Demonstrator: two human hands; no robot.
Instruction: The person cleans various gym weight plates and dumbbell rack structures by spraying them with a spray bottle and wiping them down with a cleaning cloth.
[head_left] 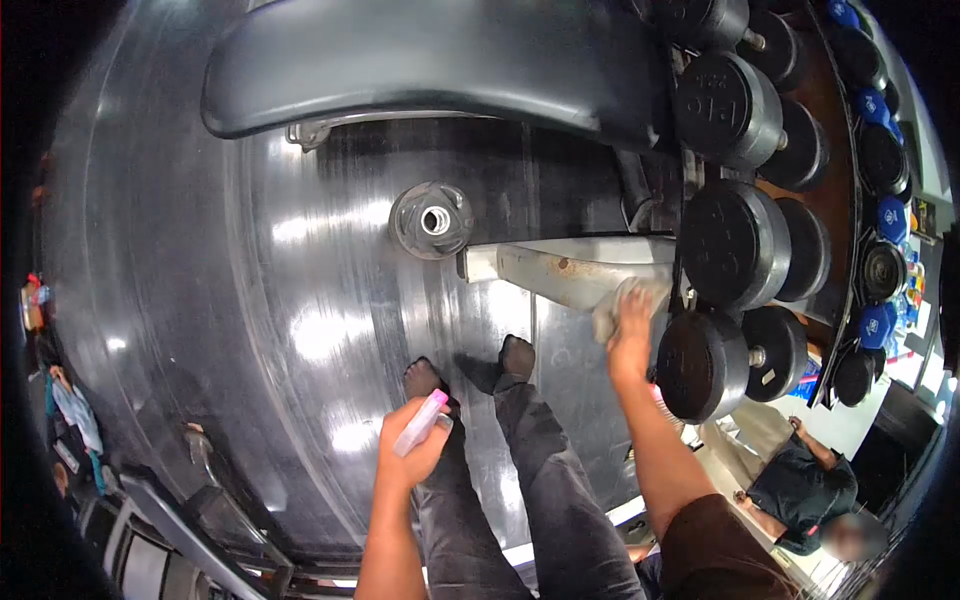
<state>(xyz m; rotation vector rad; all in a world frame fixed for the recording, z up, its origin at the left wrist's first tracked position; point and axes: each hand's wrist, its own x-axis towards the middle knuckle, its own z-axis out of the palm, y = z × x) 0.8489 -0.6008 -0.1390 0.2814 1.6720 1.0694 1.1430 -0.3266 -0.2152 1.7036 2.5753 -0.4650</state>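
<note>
My left hand (408, 450) is wrapped round a small, pale see-through bottle with a pink top (424, 421), held in front of my legs. With my right hand (632, 330) I press a greyish cloth (606, 318) against the right part of a light metal rack leg (570, 268), which shows a rusty spot. Part of the cloth is hidden under my fingers. Close to the right hand sits a black dumbbell (703, 366) on the rack. A round black weight plate (432, 220) lies on the floor by the leg's left end.
Several large dumbbells (735, 245) line the rack on the right, with blue-ended ones (878, 326) beyond. A black padded bench (430, 65) spans the top. My feet stand on the dark, shiny floor (300, 400). Another person (800, 490) is at the lower right.
</note>
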